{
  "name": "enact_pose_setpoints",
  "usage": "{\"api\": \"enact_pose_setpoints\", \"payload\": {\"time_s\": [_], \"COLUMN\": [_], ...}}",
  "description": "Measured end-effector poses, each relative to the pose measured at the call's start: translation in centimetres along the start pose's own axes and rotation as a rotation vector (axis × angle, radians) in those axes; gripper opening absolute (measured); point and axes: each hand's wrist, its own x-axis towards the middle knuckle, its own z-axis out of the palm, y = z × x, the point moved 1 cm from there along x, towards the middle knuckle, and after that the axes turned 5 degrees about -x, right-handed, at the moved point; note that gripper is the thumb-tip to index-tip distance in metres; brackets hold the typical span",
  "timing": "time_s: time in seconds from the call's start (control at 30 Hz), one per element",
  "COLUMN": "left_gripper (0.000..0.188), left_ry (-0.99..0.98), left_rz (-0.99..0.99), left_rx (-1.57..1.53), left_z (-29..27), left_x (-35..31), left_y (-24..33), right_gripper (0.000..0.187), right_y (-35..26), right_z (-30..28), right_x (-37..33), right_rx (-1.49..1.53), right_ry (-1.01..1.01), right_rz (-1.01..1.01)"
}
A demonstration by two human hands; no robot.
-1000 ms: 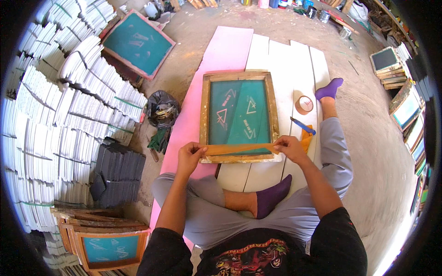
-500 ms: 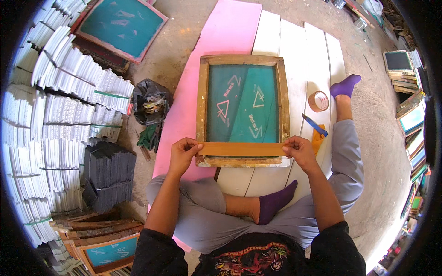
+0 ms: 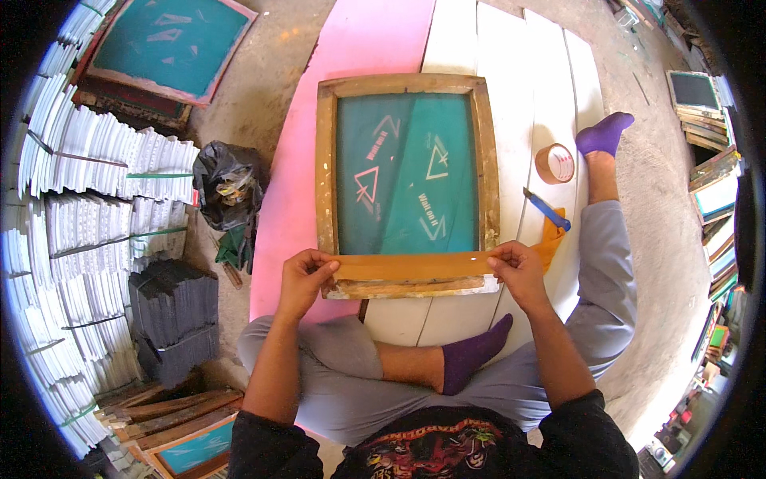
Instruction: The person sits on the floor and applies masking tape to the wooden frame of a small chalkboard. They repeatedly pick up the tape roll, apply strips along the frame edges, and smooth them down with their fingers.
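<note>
A strip of brown packing tape (image 3: 407,267) is stretched straight across the near end of a silkscreen frame. My left hand (image 3: 306,279) pinches its left end between thumb and fingers, and my right hand (image 3: 519,273) pinches the right end. Beneath it, the wooden frame (image 3: 327,160) lies flat before me, its near bar partly showing below the tape. Green mesh (image 3: 451,180) with pale triangle and arrow designs fills the frame. Whether the tape touches the mesh along its whole length, I cannot tell.
To the right lie a tape roll (image 3: 542,165), a blue cutter knife (image 3: 547,211) and an orange piece (image 3: 550,246). Pink and white boards (image 3: 503,96) support the frame. Left stand a black bag (image 3: 209,188), paper stacks (image 3: 96,160), a black stack (image 3: 171,311) and another screen (image 3: 163,44).
My view has shifted, so the frame appears farther left. Both hands still pinch the tape, which now sits slightly closer to the frame's near bar.
</note>
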Motion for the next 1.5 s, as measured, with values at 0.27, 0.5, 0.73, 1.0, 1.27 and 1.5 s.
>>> {"api": "enact_pose_setpoints", "payload": {"time_s": [0.27,0.5,0.73,1.0,1.27,1.5], "left_gripper": [0.014,0.015,0.026,0.021,0.01,0.013], "left_ry": [0.028,0.077,0.067,0.024,-0.039,-0.001], "left_rz": [0.004,0.057,0.095,0.18,0.07,0.004], "left_rx": [0.018,0.003,-0.038,0.091,0.052,-0.072], "left_z": [-0.3,-0.7,-1.0,-0.4,-0.4,-0.5], "left_x": [-0.4,-0.1,-0.1,-0.7,-1.0,-1.1], "left_y": [-0.4,0.2,-0.7,-0.6,0.1,1.0], "right_gripper": [0.018,0.011,0.015,0.014,0.01,0.008], "right_y": [0.4,-1.0,-1.3,0.1,0.7,-1.8], "right_z": [1.2,0.7,0.6,0.6,0.0,-1.8], "right_x": [0.0,0.5,0.9,1.0,1.3,0.7], "right_rx": [-0.179,-0.357,-0.483,-0.427,-0.331,-0.098], "right_ry": [0.094,0.014,0.028,-0.005,-0.063,-0.126], "right_rz": [-0.329,-0.486,-0.475,-0.33,-0.255,-0.085]}}
